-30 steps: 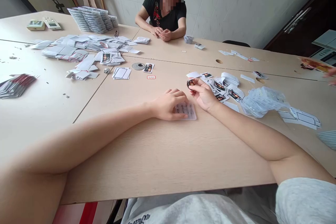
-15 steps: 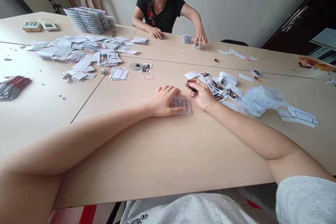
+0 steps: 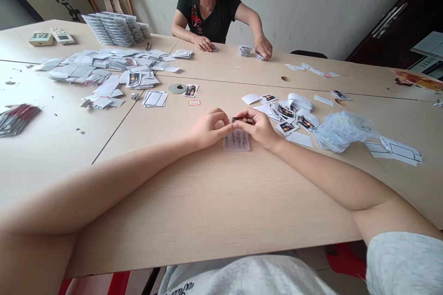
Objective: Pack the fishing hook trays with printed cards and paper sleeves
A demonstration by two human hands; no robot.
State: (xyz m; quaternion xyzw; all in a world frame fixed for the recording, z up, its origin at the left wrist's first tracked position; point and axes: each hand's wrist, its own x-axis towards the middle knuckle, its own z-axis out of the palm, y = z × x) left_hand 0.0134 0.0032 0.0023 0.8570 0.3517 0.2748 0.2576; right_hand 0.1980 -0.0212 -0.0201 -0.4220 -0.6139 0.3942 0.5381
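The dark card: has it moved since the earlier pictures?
Yes: the dark card has shifted left and slightly lower in the view, judged against the red-edged label.

The head-worn camera looks down toward twelve o'clock across the tabletop, the wearer's shirt close at six.

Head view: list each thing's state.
Right hand: closed on card
Left hand: at card; grip unclear
Card: held, dark printed side showing
Case: flat on table, partly covered; closure unclear
Printed cards: loose, overlapping
Clear plastic: heaped
White papers: piled loosely
Packs: stacked
Chair: upright
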